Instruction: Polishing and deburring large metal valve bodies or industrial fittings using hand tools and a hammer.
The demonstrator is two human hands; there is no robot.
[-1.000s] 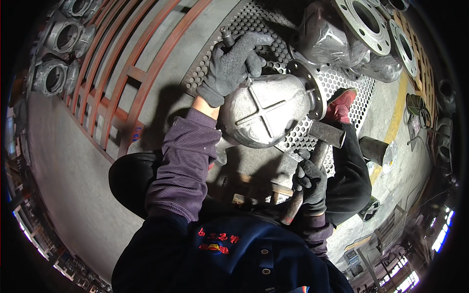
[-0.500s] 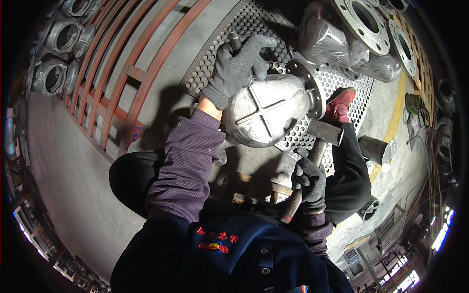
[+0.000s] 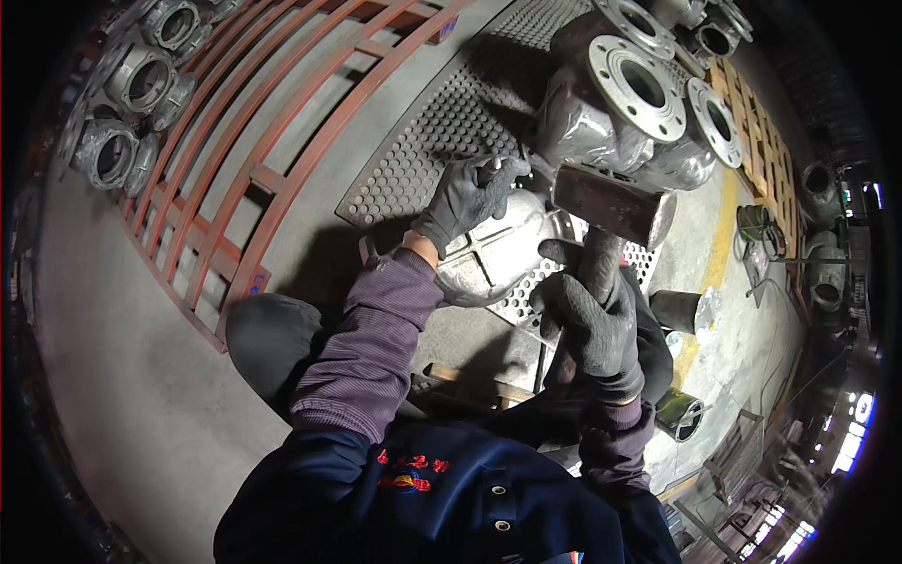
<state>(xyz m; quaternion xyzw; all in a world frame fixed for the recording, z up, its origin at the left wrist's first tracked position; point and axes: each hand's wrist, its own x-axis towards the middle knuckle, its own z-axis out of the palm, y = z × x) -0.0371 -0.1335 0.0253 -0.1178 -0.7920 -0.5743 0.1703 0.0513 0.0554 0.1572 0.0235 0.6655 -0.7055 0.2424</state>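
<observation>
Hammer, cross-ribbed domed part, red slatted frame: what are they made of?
Hammer head: likely steel, dark and worn, with a dull metallic sheen.
Hammer handle: possibly wood, metal not ruled out; dull grey-brown surface.
Cross-ribbed domed part: bare metal, probably cast; silvery glare, ribs blending into the shell.
Red slatted frame: probably painted metal; red coat hides the base material.

Red embroidered characters (image 3: 413,462) run in a row on the navy-blue cloth jacket (image 3: 427,517), above a small red, yellow and blue emblem (image 3: 405,483). Blue marks (image 3: 258,284) on the red slatted frame (image 3: 269,178): too small to read.
</observation>
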